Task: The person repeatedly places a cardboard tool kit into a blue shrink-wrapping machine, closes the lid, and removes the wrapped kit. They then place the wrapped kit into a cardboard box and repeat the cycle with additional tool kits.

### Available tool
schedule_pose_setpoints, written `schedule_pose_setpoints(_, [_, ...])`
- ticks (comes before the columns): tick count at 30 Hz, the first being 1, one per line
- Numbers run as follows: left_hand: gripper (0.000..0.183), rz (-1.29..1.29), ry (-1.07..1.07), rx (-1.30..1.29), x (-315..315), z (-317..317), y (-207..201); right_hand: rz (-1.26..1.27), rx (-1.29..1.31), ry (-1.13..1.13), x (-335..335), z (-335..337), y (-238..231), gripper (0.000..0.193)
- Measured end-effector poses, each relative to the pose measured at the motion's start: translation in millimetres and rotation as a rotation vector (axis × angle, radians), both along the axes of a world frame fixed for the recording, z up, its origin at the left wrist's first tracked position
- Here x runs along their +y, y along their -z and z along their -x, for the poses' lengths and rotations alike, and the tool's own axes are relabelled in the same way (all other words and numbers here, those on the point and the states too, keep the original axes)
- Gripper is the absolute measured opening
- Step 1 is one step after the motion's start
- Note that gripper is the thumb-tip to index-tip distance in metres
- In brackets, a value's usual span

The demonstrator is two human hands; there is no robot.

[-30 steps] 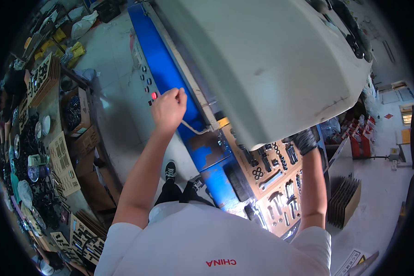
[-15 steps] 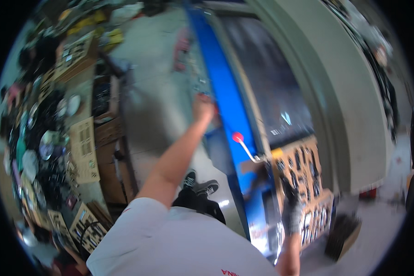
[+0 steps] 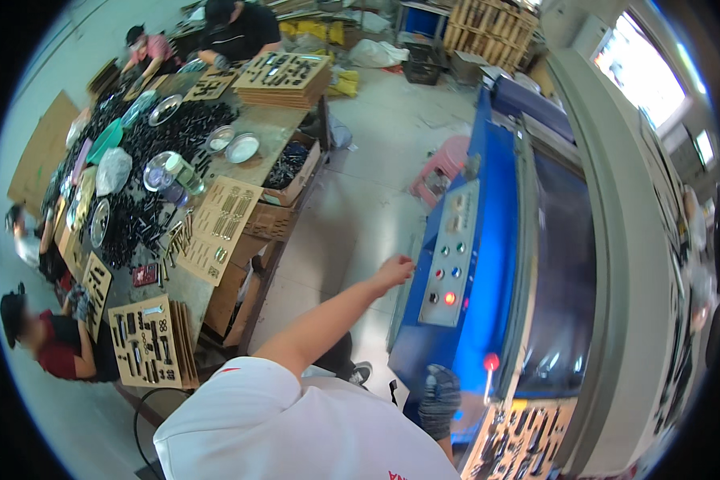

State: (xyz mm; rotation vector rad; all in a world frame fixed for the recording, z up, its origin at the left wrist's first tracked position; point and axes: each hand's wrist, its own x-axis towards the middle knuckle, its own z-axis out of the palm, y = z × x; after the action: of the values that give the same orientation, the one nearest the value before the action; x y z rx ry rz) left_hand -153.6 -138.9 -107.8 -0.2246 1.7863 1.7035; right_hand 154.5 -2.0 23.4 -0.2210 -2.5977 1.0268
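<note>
My bare left hand (image 3: 394,274) reaches out to the left edge of a grey control panel (image 3: 450,254) with round buttons and a lit red one, set on a blue machine (image 3: 488,320). Its fingers rest against the panel edge and hold nothing. My gloved right hand (image 3: 440,400) hangs low at the machine's front, just left of a red-knobbed lever (image 3: 490,362) and above a cardboard board of black metal tools (image 3: 520,440). Its fingers are curled; whether it grips anything is not visible.
A long work table (image 3: 268,128) at left carries heaps of black metal parts, steel bowls and cardboard boards with tools. Several people sit around it. Cardboard boxes (image 3: 284,180) stand beneath it. A pink stool (image 3: 440,168) stands on the concrete floor beside the machine.
The view has swung left and up, bringing the work table and seated people into sight. My left hand stays at the control panel. My right hand has come off the tool board.
</note>
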Motion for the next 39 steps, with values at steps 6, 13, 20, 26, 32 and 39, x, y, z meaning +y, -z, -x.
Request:
schedule_pose_setpoints(6, [0.033,-0.013,-0.487,-0.009,-199.3,121.1,16.8,0.066,-0.049,-0.169,-45.4,180.8,21.5,0.016])
schedule_pose_setpoints(13, [0.019,-0.151,-0.921,-0.078,-350.5,264.4,11.0,0.105,-0.176,-0.219,-122.5,462.5,44.1,0.015])
schedule_pose_setpoints(20, [0.022,-0.158,-0.998,0.009,-402.8,393.8,-23.7,0.123,-0.063,-0.547,-197.5,732.5,33.7,0.014])
schedule_pose_setpoints(26, [0.024,-0.152,-1.177,0.088,-412.2,506.6,-27.6,0.502,-0.307,-0.59,-266.1,963.7,49.0,0.014])
schedule_pose_setpoints(32, [0.031,-0.061,-1.455,0.067,-406.2,637.6,1.8,0.194,-0.16,-0.785,-369.4,1243.2,87.4,0.022])
schedule_pose_setpoints(39, [0.028,-0.004,-1.851,-0.037,-392.9,739.9,22.2,0.114,-0.378,-0.953,-498.9,1424.9,145.3,0.031])
